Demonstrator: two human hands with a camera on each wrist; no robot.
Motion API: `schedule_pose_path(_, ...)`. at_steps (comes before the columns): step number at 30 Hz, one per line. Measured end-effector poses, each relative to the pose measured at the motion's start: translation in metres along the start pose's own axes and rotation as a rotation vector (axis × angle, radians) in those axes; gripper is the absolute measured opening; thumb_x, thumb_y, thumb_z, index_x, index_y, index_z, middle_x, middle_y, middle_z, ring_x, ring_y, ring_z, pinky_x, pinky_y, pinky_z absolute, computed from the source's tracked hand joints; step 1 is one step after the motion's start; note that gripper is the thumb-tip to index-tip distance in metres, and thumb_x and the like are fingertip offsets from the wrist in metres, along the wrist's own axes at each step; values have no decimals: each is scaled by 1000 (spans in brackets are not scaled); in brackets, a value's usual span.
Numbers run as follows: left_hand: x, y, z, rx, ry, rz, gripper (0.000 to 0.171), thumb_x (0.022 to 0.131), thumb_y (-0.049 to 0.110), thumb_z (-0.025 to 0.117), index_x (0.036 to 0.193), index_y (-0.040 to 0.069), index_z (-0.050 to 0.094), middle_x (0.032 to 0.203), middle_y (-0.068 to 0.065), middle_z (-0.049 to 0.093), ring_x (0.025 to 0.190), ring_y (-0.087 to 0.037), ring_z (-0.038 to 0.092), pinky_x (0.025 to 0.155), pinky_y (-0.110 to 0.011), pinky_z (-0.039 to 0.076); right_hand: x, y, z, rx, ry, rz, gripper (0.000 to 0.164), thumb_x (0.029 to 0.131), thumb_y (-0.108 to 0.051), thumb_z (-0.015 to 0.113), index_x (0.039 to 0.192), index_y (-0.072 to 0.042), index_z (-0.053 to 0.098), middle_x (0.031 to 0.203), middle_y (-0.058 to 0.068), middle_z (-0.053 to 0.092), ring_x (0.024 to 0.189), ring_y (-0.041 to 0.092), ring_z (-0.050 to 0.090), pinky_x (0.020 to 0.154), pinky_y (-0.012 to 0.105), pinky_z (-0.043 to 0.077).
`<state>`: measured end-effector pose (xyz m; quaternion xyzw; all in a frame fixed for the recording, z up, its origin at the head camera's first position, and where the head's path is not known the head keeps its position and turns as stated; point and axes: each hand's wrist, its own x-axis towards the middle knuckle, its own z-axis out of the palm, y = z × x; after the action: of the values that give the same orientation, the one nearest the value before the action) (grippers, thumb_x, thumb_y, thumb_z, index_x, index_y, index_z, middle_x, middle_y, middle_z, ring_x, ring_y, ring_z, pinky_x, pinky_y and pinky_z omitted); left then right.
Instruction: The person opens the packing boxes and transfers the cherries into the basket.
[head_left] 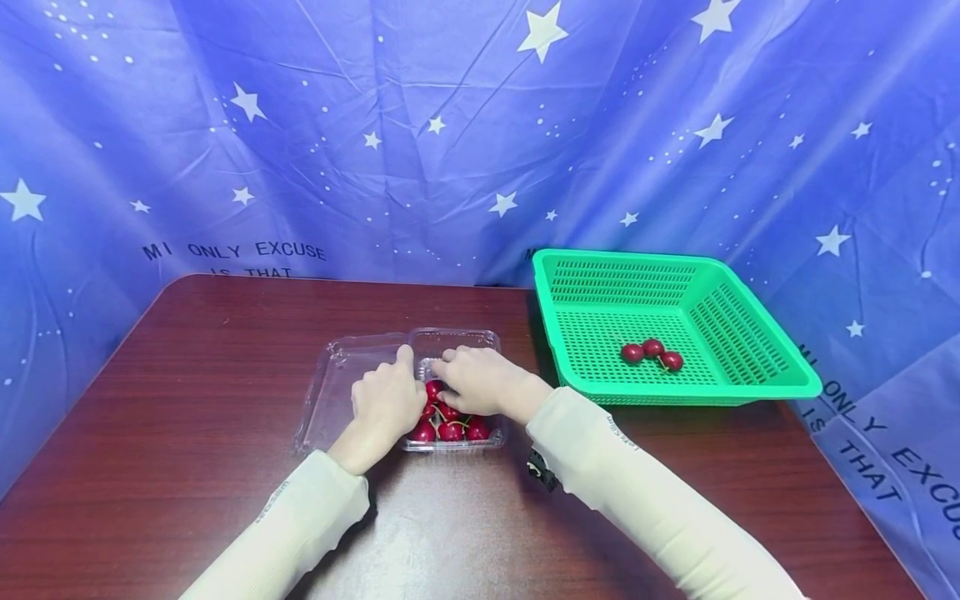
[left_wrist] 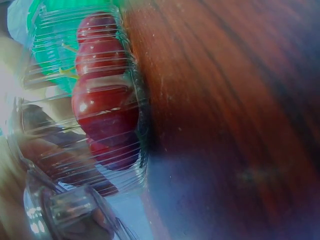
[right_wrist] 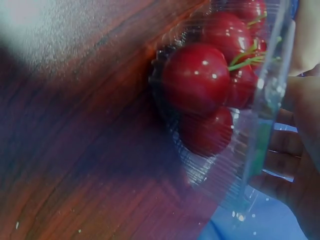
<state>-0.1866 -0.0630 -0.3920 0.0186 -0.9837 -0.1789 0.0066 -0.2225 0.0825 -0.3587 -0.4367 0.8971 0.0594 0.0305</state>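
A clear plastic clamshell box (head_left: pixel 453 446) stands at the middle of the table with its lid (head_left: pixel 333 400) folded out to the left. Several red cherries (head_left: pixel 451 431) with green stems lie in its near half. My left hand (head_left: pixel 386 400) grips the box's left edge by the hinge, thumb pointing away from me. Over the right wall reaches my right hand (head_left: pixel 480 379), its fingers down inside among the rear cherries. In the right wrist view those fingers (right_wrist: pixel 282 162) show behind the clear wall; I cannot tell whether they pinch a cherry.
A green plastic basket (head_left: pixel 772 333) with slotted walls stands at the back right of the table, three cherries (head_left: pixel 652 348) on its floor. The brown wooden table (head_left: pixel 187 433) runs back to a blue star-patterned curtain (head_left: pixel 450 192).
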Motion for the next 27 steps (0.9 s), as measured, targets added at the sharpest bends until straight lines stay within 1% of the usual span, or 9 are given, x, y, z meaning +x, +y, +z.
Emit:
schedule_pose_path(10,0,-1,2,-10,19,3,25,88,25,57,101,5,48,86,-27,71,75,-45,67,58,-56,52,3,-5,7,34,-26,4,22,90,-25,62,105,-8,63,106,12,70,96,29,65,81,47,57)
schedule_pose_path(14,1,-1,2,-7,19,3,25,88,25,56,101,5,48,85,-27,71,74,-45,67,57,-56,52,4,-5,8,37,-19,-1,21,90,-24,62,104,-8,64,104,11,70,94,29,66,80,47,57)
schedule_pose_path(18,1,-1,2,-6,13,0,25,88,25,56,103,5,48,85,-27,71,74,-44,67,57,-56,52,4,-4,8,37,-14,-1,22,89,-20,64,106,-7,65,101,12,71,92,28,66,82,45,57)
schedule_pose_path(22,1,-1,2,-1,2,-6,27,89,25,56,105,5,48,86,-26,71,76,-44,67,58,-56,52,5,-5,9,55,-21,11,24,89,-15,64,110,-5,64,104,13,71,94,28,66,86,44,56)
schedule_pose_path(27,1,-1,1,1,-5,-9,29,89,26,56,107,5,48,88,-26,71,77,-44,67,59,-56,52,7,-6,10,65,-31,36,26,87,-12,64,112,-5,62,107,14,70,95,29,66,88,44,56)
